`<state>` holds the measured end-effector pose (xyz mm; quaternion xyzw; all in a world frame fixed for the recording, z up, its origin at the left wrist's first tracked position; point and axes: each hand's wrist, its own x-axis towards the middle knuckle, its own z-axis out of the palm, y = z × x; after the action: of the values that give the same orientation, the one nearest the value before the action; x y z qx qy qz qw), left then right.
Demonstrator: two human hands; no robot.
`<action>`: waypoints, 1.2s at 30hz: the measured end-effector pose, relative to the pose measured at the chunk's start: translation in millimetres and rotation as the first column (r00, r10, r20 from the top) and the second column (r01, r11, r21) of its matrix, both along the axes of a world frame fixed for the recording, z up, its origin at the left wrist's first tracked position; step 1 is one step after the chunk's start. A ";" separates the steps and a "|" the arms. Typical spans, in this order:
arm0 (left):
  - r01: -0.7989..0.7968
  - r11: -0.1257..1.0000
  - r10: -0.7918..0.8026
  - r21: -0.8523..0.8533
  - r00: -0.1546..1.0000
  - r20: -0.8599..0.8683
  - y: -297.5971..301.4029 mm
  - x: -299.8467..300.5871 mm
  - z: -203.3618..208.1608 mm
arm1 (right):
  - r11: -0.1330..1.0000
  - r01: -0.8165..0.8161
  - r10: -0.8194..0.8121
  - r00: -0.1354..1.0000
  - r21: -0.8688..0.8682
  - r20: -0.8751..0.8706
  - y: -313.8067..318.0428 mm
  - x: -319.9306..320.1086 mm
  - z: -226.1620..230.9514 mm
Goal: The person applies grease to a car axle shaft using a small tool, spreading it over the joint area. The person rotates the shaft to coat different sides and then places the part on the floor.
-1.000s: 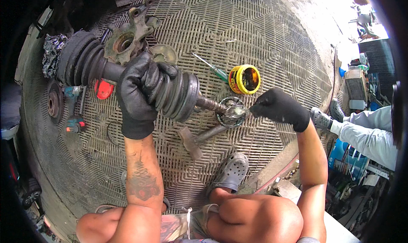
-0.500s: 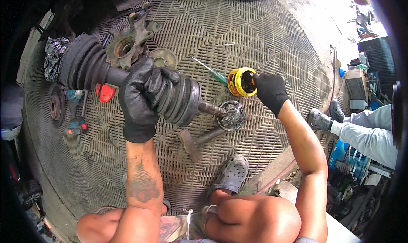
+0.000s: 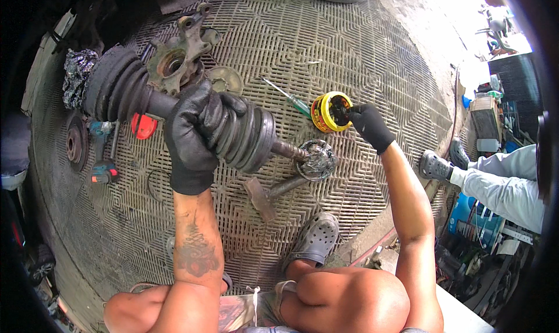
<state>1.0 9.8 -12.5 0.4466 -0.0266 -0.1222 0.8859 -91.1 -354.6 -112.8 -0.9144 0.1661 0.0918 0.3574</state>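
Note:
My left hand (image 3: 195, 135), in a black glove, is wrapped round the shaft of a greasy car axle beside its ribbed rubber boot (image 3: 244, 136). A second, larger boot (image 3: 118, 84) is on the axle's far-left end, with crumpled foil or plastic (image 3: 77, 78) beyond it. The bare splined end (image 3: 289, 151) points to the right, its tip next to a grease-smeared joint (image 3: 317, 160). My right hand (image 3: 371, 127), also gloved, is at the rim of an open yellow tub (image 3: 321, 113) of dark grease. Its fingers are curled together; what they hold, if anything, is hidden.
A hammer (image 3: 260, 198) lies below the axle. A screwdriver (image 3: 285, 95) rests beside the tub. A steering knuckle (image 3: 181, 56), a cordless drill (image 3: 102, 149), a red cap (image 3: 144, 127) and a brake disc (image 3: 76, 142) are on the left. Another person's legs (image 3: 501, 173) are at right.
My right hand has drawn back slightly from the tub's mouth, and its forearm has shifted left. The left hand and the axle have stayed nearly still.

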 end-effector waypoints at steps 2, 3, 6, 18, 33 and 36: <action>-0.050 0.995 0.050 0.083 0.999 -0.002 3.3 1.2 -4.0 | 0.984 0.076 -0.076 0.997 0.161 -0.006 -4.0 0.3 -6.1; -0.074 0.989 0.075 0.125 0.997 0.001 3.5 1.8 -4.7 | 0.997 -0.017 0.019 1.000 0.074 -0.024 -10.7 1.3 -8.3; -0.086 0.988 0.091 0.126 0.995 -0.032 -1.8 0.0 -2.2 | 0.950 -0.296 0.303 0.951 -0.095 0.065 -21.8 -4.0 -11.0; -0.100 0.985 0.106 0.137 0.994 -0.037 3.7 -1.2 -3.9 | 0.884 -0.468 0.460 0.871 -0.007 -0.174 -11.8 3.2 17.7; -0.082 0.997 0.081 0.016 0.996 0.041 12.4 1.7 -32.3 | 0.838 -0.521 0.545 0.814 0.164 -0.199 -9.5 -15.4 8.1; -0.157 0.978 0.141 0.138 0.983 0.116 9.0 -1.5 -28.9 | 0.886 -0.306 0.409 0.869 0.348 -0.277 -4.5 -18.6 11.4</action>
<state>-0.6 18.8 -41.4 0.5172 -0.0306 -0.0334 0.8547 -109.7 -359.0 -101.4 -0.8358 0.0361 0.3385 0.4307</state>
